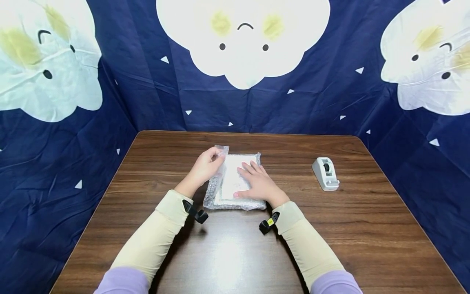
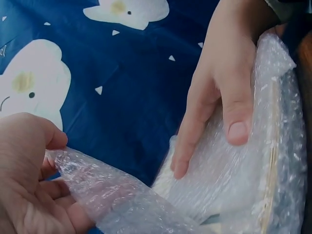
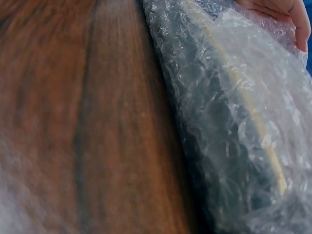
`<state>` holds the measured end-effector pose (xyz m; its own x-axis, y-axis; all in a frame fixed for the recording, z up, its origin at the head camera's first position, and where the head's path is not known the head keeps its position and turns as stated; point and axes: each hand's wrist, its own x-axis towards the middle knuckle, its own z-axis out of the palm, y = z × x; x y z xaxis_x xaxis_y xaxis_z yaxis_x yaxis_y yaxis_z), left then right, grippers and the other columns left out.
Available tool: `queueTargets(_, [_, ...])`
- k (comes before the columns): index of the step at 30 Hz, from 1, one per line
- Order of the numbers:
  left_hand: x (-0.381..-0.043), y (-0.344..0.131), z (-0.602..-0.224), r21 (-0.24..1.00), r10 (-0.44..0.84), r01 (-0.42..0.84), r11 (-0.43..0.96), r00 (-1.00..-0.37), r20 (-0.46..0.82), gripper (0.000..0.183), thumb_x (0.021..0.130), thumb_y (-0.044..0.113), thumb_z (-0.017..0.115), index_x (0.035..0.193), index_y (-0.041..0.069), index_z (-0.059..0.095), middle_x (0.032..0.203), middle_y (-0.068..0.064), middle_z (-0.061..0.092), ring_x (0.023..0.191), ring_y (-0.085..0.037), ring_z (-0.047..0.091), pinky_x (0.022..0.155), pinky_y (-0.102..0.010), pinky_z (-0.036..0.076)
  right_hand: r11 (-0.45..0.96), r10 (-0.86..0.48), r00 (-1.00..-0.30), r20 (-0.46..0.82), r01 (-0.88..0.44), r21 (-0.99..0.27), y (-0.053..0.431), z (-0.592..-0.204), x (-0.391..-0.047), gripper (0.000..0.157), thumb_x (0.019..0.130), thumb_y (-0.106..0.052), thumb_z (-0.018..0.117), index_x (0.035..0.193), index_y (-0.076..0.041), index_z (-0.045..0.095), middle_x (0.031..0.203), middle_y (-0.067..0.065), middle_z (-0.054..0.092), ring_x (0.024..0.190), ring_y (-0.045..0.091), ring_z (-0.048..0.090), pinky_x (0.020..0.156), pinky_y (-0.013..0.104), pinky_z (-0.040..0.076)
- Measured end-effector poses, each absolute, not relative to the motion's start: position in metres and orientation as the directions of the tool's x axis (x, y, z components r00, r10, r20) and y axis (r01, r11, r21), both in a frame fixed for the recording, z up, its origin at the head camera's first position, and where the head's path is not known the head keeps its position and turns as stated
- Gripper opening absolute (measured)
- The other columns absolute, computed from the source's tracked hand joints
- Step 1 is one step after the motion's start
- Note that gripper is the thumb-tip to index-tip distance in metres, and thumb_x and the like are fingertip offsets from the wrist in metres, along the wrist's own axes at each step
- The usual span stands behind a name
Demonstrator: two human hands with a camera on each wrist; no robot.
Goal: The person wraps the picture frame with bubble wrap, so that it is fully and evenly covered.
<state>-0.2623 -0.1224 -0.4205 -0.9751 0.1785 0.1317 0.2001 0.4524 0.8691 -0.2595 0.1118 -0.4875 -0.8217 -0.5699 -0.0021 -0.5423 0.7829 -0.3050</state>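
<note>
Bubble wrap [image 1: 235,206] lies around a flat, pale rectangular item [image 1: 230,176] in the middle of the table. The left hand [image 1: 205,168] pinches a raised flap of the wrap at its far left corner; in the left wrist view this flap [image 2: 114,195] stretches from thumb and fingers toward the bundle. Spread over the top, the right hand [image 1: 258,185] presses the wrapped item with straight fingers. A yellowish edge [image 3: 256,119] shows through the plastic in the right wrist view, where the right hand itself is out of sight.
A white tape dispenser [image 1: 326,174] stands on the right part of the brown wooden table [image 1: 147,228]. Dark blue cloth [image 1: 147,94] with white clouds hangs behind and at both sides. A small black camera sits on each wrist.
</note>
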Motion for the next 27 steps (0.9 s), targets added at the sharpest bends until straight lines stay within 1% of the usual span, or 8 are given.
queueTargets(2, [-0.263,-0.119,-0.421,0.881,0.188,0.179,0.437,-0.977,0.105,0.02,0.101,0.017,0.057,0.11,0.001,0.065,0.13,-0.017,0.063,0.081,-0.022,0.058,0.066,-0.029,0.052,0.783,-0.569,-0.822,0.0,-0.542,-0.305,0.112,-0.487,-0.259,0.102,0.082,-0.078,0.059,0.161,-0.019,0.031,0.168,0.007,0.021,0.155,0.034,0.007,0.122,0.059,0.009])
queueTargets(5, [-0.265,-0.117,-0.419,0.858,0.22,0.197,0.475,-0.97,0.101,0.019,0.101,0.018,0.056,0.108,0.002,0.065,0.132,-0.016,0.063,0.088,-0.026,0.061,0.072,-0.034,0.054,0.785,-0.568,-0.823,0.0,-0.541,-0.301,0.112,-0.487,-0.259,0.102,0.082,-0.079,0.059,0.16,-0.019,0.032,0.168,0.007,0.021,0.155,0.035,0.008,0.122,0.059,0.009])
queueTargets(7, [-0.267,-0.116,-0.417,0.832,0.254,0.216,0.511,-0.963,0.094,0.019,0.102,0.02,0.055,0.106,0.004,0.063,0.12,-0.017,0.067,0.083,-0.025,0.063,0.068,-0.036,0.057,0.785,-0.568,-0.823,0.0,-0.541,-0.301,0.112,-0.486,-0.259,0.101,0.082,-0.078,0.059,0.16,-0.019,0.032,0.168,0.007,0.021,0.155,0.035,0.008,0.122,0.059,0.009])
queueTargets(11, [-0.27,-0.114,-0.412,0.805,0.303,0.213,0.554,-0.952,0.044,0.018,0.105,0.024,0.052,0.102,0.008,0.059,0.091,-0.016,0.065,0.06,-0.023,0.059,0.054,-0.04,0.058,0.781,-0.571,-0.821,0.004,-0.545,-0.305,0.111,-0.485,-0.259,0.101,0.083,-0.076,0.06,0.16,-0.018,0.032,0.168,0.007,0.021,0.155,0.035,0.008,0.122,0.059,0.009])
queueTargets(13, [-0.27,-0.112,-0.411,0.825,0.312,0.173,0.538,-0.95,-0.004,0.018,0.105,0.025,0.051,0.102,0.008,0.056,0.087,-0.018,0.064,0.055,-0.023,0.056,0.05,-0.042,0.058,0.781,-0.571,-0.821,0.002,-0.544,-0.306,0.111,-0.486,-0.259,0.101,0.083,-0.076,0.061,0.16,-0.018,0.032,0.168,0.007,0.02,0.155,0.034,0.008,0.122,0.059,0.008])
queueTargets(19, [-0.271,-0.106,-0.42,0.921,0.317,0.053,0.385,-0.945,-0.079,0.015,0.105,0.018,0.052,0.1,0.004,0.054,0.107,-0.028,0.063,0.069,-0.024,0.06,0.051,-0.042,0.059,0.784,-0.569,-0.822,-0.008,-0.541,-0.305,0.111,-0.486,-0.259,0.1,0.083,-0.075,0.061,0.16,-0.018,0.032,0.168,0.006,0.02,0.155,0.034,0.007,0.122,0.059,0.008])
queueTargets(23, [-0.271,-0.101,-0.431,0.959,0.306,-0.02,0.281,-0.946,-0.11,0.012,0.104,0.013,0.052,0.099,0.002,0.052,0.108,-0.02,0.056,0.082,-0.025,0.06,0.053,-0.042,0.06,0.78,-0.562,-0.827,0.002,-0.532,-0.329,0.111,-0.486,-0.259,0.106,0.082,-0.074,0.064,0.161,-0.014,0.029,0.168,0.007,0.02,0.155,0.034,0.008,0.123,0.058,0.008])
queueTargets(27, [-0.271,-0.097,-0.443,0.967,0.297,-0.049,0.251,-0.947,-0.125,0.011,0.103,0.012,0.051,0.098,0.003,0.05,0.108,-0.014,0.053,0.092,-0.026,0.059,0.055,-0.042,0.061,0.773,-0.536,-0.844,0.016,-0.498,-0.394,0.112,-0.49,-0.262,0.122,0.078,-0.073,0.069,0.163,-0.007,0.012,0.168,0.009,0.018,0.156,0.031,0.008,0.124,0.054,0.007])
